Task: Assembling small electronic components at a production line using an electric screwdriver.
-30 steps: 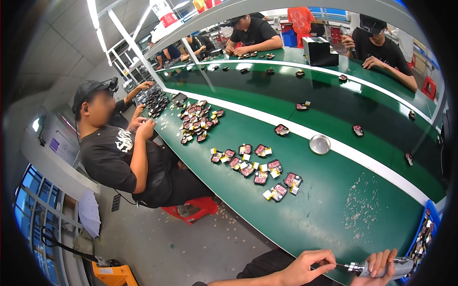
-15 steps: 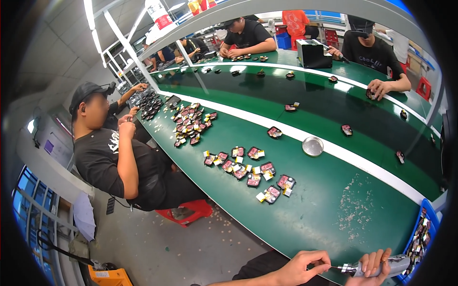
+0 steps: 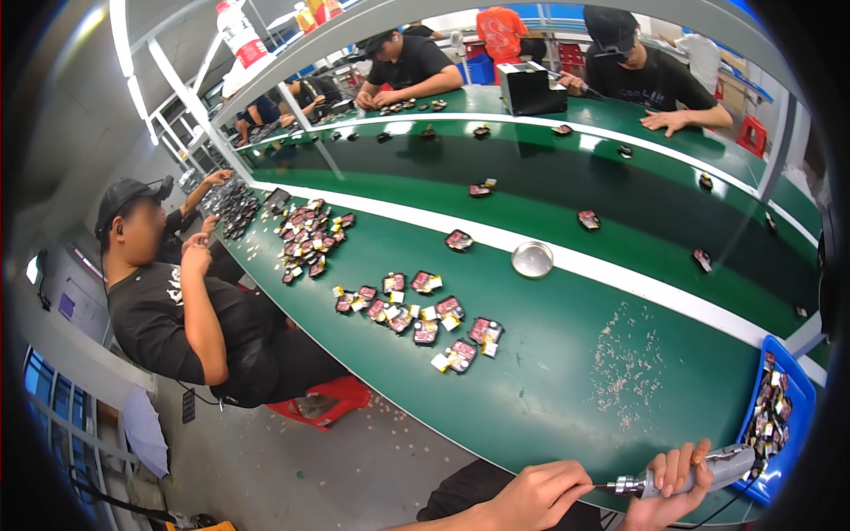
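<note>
- The right hand [image 3: 666, 496] has its fingers [image 3: 680, 462] wrapped shut around the grey body of an electric screwdriver [image 3: 699, 472], which lies nearly level at the lower edge of the view, just off the near rim of the table [image 3: 567, 389].
- The left hand [image 3: 536, 498] pinches the screwdriver's metal tip [image 3: 611, 486] between closed fingers; whether a screw sits there is too small to tell.
- A blue bin [image 3: 794, 398] of small parts stands just beside the tool, at the table's right end.
- Tiny screws [image 3: 624, 354] lie scattered on the green surface nearby.
- Farther left, a cluster of small red-and-black parts [image 3: 425, 314] lies well apart from both hands.
- A round metal dish [image 3: 532, 259] rests by the white stripe.
- A seated person in black [image 3: 190, 319] works at the left.
</note>
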`<action>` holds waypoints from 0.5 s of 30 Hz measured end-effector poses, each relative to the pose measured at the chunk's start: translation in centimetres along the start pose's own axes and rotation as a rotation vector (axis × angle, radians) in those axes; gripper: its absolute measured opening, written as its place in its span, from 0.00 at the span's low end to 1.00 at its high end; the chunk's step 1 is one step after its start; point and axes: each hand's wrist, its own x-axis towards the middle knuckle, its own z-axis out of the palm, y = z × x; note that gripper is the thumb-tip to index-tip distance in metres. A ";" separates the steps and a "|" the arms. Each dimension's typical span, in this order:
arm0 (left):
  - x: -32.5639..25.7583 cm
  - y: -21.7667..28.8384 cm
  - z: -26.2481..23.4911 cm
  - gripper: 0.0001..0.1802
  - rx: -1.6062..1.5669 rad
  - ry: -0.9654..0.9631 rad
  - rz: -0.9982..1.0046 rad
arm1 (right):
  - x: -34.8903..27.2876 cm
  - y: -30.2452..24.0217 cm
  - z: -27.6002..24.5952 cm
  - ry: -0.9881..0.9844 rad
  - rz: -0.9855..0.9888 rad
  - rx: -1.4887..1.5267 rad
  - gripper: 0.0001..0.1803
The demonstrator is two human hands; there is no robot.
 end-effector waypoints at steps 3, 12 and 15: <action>-0.2 0.1 0.1 0.03 -0.089 -0.058 -0.175 | 0.0 0.4 -1.0 0.003 -0.117 0.020 0.05; 0.6 -1.0 0.7 0.05 0.102 -0.054 0.100 | 0.4 0.0 -1.3 0.003 -0.026 0.014 0.05; 1.2 -0.9 1.2 0.05 0.052 -0.059 -0.018 | 0.9 -0.3 -1.6 0.018 -0.057 -0.030 0.04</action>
